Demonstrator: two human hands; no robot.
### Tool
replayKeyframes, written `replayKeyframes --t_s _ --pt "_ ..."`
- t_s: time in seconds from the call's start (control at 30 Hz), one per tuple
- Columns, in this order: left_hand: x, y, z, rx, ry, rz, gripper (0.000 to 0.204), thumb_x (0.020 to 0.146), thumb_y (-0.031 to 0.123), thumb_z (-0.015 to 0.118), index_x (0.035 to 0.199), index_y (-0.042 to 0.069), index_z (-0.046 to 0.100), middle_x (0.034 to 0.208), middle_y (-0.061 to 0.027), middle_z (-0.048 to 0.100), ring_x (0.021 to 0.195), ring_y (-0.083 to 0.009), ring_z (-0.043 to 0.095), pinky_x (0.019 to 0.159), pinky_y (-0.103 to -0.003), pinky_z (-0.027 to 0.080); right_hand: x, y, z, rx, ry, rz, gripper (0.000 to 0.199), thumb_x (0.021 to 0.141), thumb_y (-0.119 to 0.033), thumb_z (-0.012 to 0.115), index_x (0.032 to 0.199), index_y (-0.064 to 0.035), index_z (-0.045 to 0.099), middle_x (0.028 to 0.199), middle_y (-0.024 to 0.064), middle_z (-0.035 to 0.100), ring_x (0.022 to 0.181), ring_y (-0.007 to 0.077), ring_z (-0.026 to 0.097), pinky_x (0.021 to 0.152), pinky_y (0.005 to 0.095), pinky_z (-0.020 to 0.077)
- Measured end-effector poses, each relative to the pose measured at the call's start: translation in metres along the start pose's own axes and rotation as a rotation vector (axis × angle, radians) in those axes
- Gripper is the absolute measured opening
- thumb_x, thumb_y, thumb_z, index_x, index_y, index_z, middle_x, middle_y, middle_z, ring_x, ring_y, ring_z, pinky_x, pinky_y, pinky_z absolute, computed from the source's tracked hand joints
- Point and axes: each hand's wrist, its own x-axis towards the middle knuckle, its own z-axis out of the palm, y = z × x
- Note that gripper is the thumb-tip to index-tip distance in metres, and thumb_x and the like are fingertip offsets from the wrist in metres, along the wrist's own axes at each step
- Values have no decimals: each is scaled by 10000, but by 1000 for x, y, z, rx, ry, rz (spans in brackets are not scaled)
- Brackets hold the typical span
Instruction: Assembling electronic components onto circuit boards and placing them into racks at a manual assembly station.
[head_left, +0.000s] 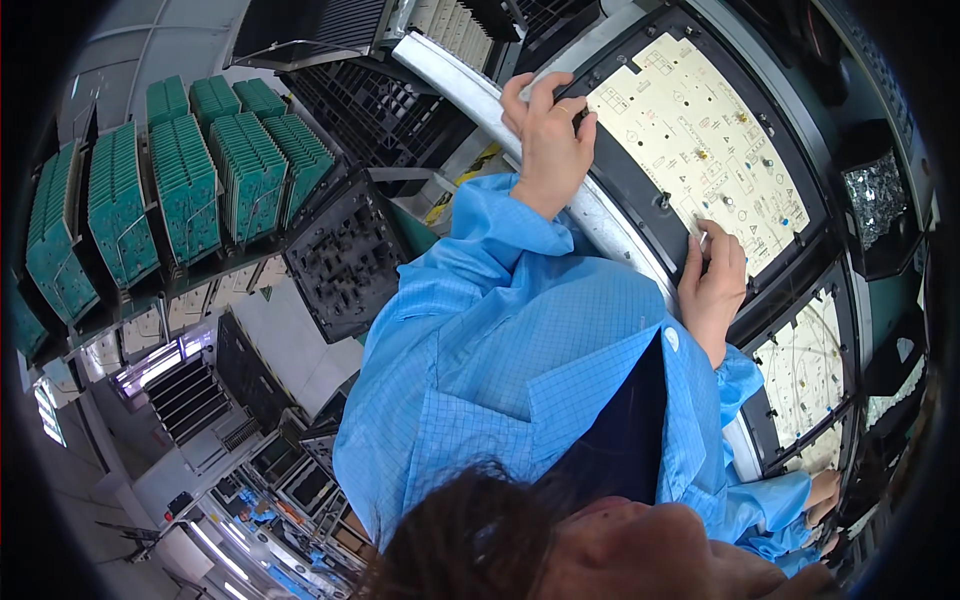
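Observation:
A cream-coloured circuit board (690,140) with printed markings lies in a black frame (640,205) on the line in front of me. Small yellow, blue and white parts stand on it. My left hand (552,140) is at the frame's left end, its fingers bent and apart beside the board's corner, with nothing visible in them. At the board's near edge, thumb and fingertips of my right hand (714,285) are pinched together. Something small and pale shows at their tips, too small to name. Blue checked sleeves cover both my forearms.
A metal rail (480,95) runs between me and the frame. Another framed board (803,365) lies to the right, with a co-worker's hand (824,492) beyond it. Racks of green boards (185,180) and a black fixture plate (350,255) stand on the left.

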Motion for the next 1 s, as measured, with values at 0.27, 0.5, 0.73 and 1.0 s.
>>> replayKeyframes --t_s 0.27,0.5,0.73,1.0 --pt "38 -34 -14 -74 -172 180 179 813 104 712 988 78 734 1189 -82 620 1202 -356 437 1015 -439 368 1 5 3 20 17 -11 201 865 -34 662 1065 -47 646 781 108 537 703 256 549 677 362 458" --pt "94 -55 7 -289 -545 517 136 819 102 691 952 82 717 1045 -69 685 982 -293 620 903 -377 484 -2 4 -5 11 32 -1 200 864 -43 664 1064 -47 647 763 104 521 700 251 535 670 361 447" --pt "114 -32 8 -83 -521 628 133 822 180 701 914 86 723 945 -34 686 947 -261 616 857 -369 488 -1 5 -5 19 25 21 190 872 -53 654 1061 -47 643 788 116 555 708 261 557 675 363 459" --pt "156 7 55 -22 -362 576 259 790 164 721 980 -9 687 990 -193 627 1015 -404 546 881 -448 459 -1 7 -6 51 -8 59 153 872 -79 649 1025 -70 642 898 116 625 834 299 603 716 389 493"
